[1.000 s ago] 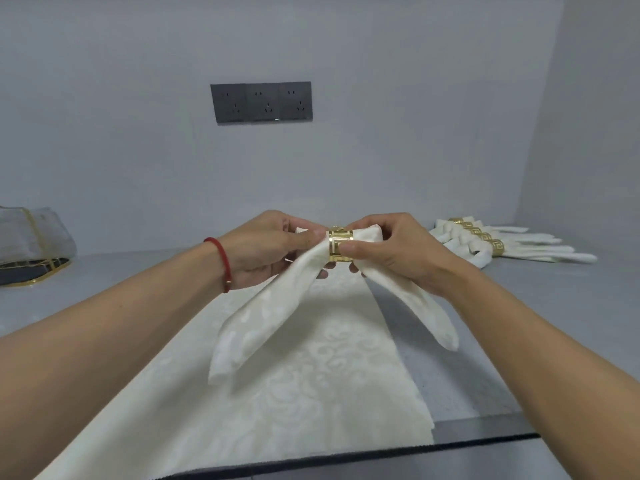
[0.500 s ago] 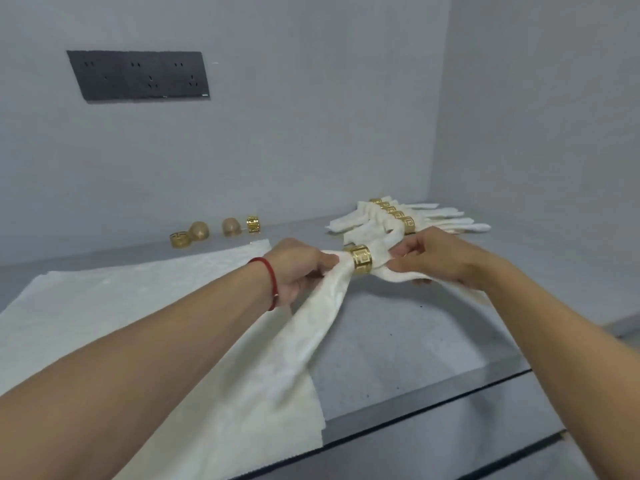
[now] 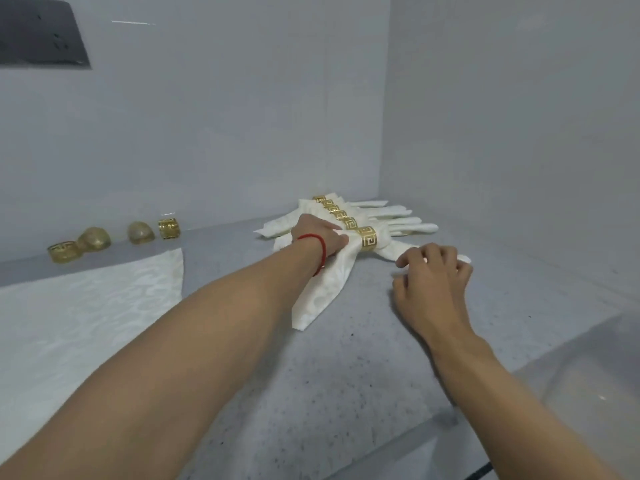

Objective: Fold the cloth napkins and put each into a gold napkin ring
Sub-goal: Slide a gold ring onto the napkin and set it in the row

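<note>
Head view, the only one. My left hand (image 3: pixel 320 237) pinches the napkin (image 3: pixel 325 285) just left of its gold ring (image 3: pixel 367 238), fingers curled into the cloth. The napkin lies on the grey counter (image 3: pixel 346 375), ring end at about 12 o'clock from me, loose tail running down toward 6. It is touching the near edge of the row of finished napkins (image 3: pixel 381 220) (each already wearing a ring).

My right hand (image 3: pixel 433 282), at 2 o'clock, hovers with fingers loosely curled over the napkin's far end. It seems to grip nothing, though its fingertips (image 3: pixel 401 263) may touch the cloth; I cannot tell.

Step in hand, as I judge it: laying this ringed napkin down beside the finished row.

Next move: let go with the left, then turn to the flat cloth (image 3: pixel 86 306) at 9 o'clock and the spare rings (image 3: pixel 104 239) along the wall at 10 o'clock. That calls for a fresh fold and one ring picked up.

Writing: none readable. The rings show a key-fret pattern only; the dark wall plate (image 3: pixel 41 32) at 11 o'clock is blurred.
</note>
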Motion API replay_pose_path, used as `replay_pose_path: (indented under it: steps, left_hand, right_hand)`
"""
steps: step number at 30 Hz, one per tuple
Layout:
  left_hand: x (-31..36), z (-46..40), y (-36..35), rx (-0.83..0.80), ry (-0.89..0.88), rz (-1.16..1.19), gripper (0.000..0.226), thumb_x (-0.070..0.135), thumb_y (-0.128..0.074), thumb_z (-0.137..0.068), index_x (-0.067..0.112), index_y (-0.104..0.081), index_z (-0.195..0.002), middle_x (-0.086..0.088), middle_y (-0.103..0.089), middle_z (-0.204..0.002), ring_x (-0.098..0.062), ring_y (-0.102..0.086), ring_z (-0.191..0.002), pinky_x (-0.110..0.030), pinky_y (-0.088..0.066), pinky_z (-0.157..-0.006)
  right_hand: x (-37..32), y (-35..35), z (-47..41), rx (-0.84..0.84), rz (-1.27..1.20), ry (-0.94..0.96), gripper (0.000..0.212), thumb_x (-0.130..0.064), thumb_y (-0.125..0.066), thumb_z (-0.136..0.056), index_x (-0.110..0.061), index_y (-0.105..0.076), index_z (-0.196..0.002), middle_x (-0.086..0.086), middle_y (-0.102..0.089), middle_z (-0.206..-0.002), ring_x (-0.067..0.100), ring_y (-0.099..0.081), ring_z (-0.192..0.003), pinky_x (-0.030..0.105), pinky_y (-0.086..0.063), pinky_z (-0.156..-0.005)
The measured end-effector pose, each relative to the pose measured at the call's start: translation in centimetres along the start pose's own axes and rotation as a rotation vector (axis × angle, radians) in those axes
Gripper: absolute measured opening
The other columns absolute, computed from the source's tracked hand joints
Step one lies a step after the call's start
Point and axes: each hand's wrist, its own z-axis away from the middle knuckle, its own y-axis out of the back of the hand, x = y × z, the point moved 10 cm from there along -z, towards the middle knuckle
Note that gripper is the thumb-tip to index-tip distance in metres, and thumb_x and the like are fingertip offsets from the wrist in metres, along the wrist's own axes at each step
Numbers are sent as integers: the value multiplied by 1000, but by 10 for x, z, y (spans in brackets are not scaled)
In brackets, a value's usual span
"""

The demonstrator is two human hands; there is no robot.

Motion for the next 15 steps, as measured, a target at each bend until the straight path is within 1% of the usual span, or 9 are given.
replay_pose_path:
  steps: [1,3,4,6,7,10,12,15]
  left_hand:
    - [5,-8,-2,20,-11,-15,8,25,-81,-77,24,-77,-84,5,-71,-98,-13,-68,-94,-16,-49,-86]
    - [10,-25,-9,59,-31,-59,13,22,-81,-76,25,-79,-88,4,-72,-105,-14,-67,-96,-16,-48,-80]
    - [12,-31,-13,69,-37,-82,16,21,-81,-75,25,-78,-91,3,-72,-107,-15,-67,-95,-17,-50,-81]
    - [9,-43,-16,98,-31,-120,19,20,-82,-75,21,-77,-94,0,-72,-106,-16,-67,-93,-21,-53,-80]
    - [5,-47,-15,111,-26,-135,20,20,-81,-76,19,-77,-95,-1,-72,-104,-17,-67,-93,-22,-52,-78]
    - [-3,-59,-13,152,-27,-165,17,16,-80,-78,16,-77,-95,-2,-72,-102,-20,-68,-95,-23,-48,-74]
    - [-5,-65,-13,161,-51,-186,17,16,-81,-78,16,-77,-95,-1,-73,-102,-19,-68,-96,-22,-48,-74]
    - [-6,-69,-15,164,-84,-207,20,17,-81,-77,14,-76,-96,-2,-73,-99,-19,-68,-93,-23,-49,-73]
  right_hand:
    - [-1,0,0,-12,-13,-7,20,-15,-63,-87,-15,-66,-107,5,-58,-112,28,-42,-111,39,-23,-87]
    - [0,-4,-1,-45,-34,-17,19,-17,-62,-89,-19,-64,-107,3,-56,-113,25,-41,-111,38,-24,-89]
    - [1,-5,-1,-60,-42,-20,19,-18,-61,-89,-20,-63,-107,1,-55,-113,23,-41,-111,37,-25,-89]
    - [-1,-8,-2,-95,-42,-18,18,-20,-59,-90,-22,-61,-109,0,-53,-115,21,-38,-113,37,-26,-91]
    - [-2,-9,-1,-116,-43,-22,18,-20,-58,-91,-23,-60,-109,-1,-52,-116,21,-37,-115,37,-26,-92]
    - [-1,-14,-3,-152,-54,-23,18,-22,-55,-93,-26,-58,-111,-3,-50,-118,19,-34,-117,37,-27,-94]
    - [-1,-16,-3,-175,-58,-21,17,-23,-54,-94,-26,-58,-110,-3,-50,-117,20,-35,-117,37,-29,-95]
    - [-2,-18,-3,-192,-74,-15,16,-23,-53,-94,-26,-57,-110,-3,-50,-116,20,-36,-116,38,-30,-96]
